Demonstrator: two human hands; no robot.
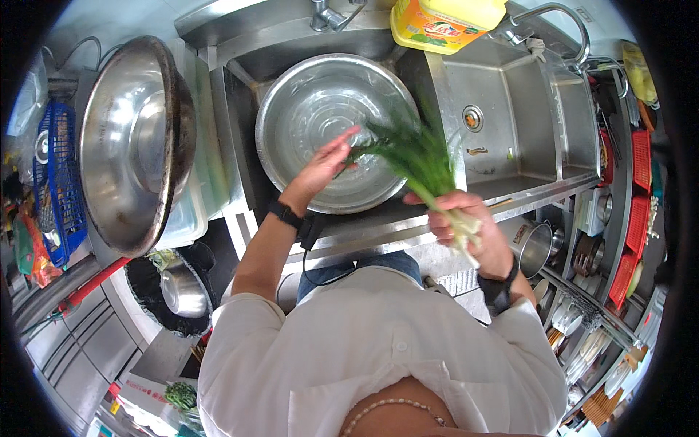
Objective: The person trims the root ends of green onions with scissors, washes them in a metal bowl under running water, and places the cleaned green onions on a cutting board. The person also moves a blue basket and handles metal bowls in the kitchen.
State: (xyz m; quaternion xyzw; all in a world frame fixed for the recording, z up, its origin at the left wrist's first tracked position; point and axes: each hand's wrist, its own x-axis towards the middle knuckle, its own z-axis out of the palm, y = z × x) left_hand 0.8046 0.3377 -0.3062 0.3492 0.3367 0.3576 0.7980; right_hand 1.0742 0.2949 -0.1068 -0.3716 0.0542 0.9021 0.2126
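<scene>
A bunch of green onions is in my right hand, gripped near its white root ends. Its green leaves fan up and left, over the right side of a large round metal basin. Clear water stands in the basin, which sits in the left sink bowl. Over the water my left hand has its fingers extended, beside the leaf tips and holding nothing. Whether those fingers touch the leaves cannot be told. The leaves look blurred.
Behind the basin are a faucet and a yellow jug. To the right lies a second sink bowl with scraps near its drain. At left a big metal bowl leans on its side. A lined bin holds a smaller metal bowl.
</scene>
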